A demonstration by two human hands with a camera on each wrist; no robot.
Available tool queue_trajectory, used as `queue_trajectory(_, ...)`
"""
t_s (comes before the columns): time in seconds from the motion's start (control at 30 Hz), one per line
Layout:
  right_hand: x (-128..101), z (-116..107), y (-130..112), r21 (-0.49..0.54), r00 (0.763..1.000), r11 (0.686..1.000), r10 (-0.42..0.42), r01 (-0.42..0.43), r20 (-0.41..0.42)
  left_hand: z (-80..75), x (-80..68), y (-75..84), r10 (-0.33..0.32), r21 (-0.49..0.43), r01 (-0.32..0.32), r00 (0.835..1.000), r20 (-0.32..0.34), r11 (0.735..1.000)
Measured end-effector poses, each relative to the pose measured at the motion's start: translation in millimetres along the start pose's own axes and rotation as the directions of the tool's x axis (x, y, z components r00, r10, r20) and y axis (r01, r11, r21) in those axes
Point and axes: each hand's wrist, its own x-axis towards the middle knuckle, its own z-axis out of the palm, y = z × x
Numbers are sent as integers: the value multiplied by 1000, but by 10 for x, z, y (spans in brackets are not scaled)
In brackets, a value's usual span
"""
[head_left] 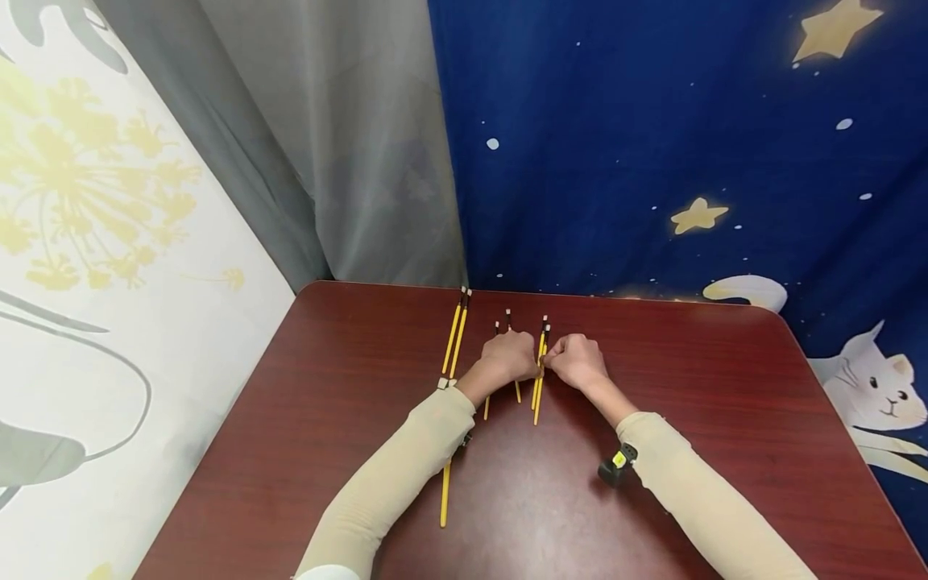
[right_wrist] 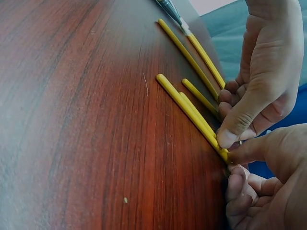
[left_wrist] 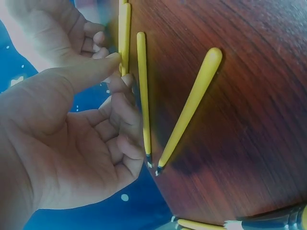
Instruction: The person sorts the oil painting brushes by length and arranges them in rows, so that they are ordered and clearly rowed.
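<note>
Both hands' (head_left: pixel 544 360) grip pinches the paired brushes (head_left: pixel 538 392) mid-shaft.

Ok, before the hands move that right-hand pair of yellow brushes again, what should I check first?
1. Left hand on the pair of brushes: ok, thumb presses them.
2. Right hand on the same pair: ok, fingertips touch it.
3. Pair lying side by side, flat on the table: ok.
4. Middle two brushes clear of the pair: ok, apart, splayed.
5. Long brushes at the left undisturbed: ok, under the left sleeve.
6. Bristle tips aligned: cannot tell.
</note>
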Motion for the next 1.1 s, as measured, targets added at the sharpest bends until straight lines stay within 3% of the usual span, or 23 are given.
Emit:
queue_trajectory(0.43,12,-68,0,-71,1000,997,10,-9,16,4,54,61,4,32,-5,1000,15,999)
queue_trajectory(0.67,108,3,84,-106,999,994,-16,20,40,51,33,87,-11,68,14,999,-40,998)
queue_trajectory(0.87,43,-49,-51,-148,997,989,25,-14,70,57,36,90,8,49,-5,998,-56,999)
queue_trajectory(1.1,35,-48,-60,-175,998,984,44,-37,34,55,51,81,10,51,-7,998,-62,999)
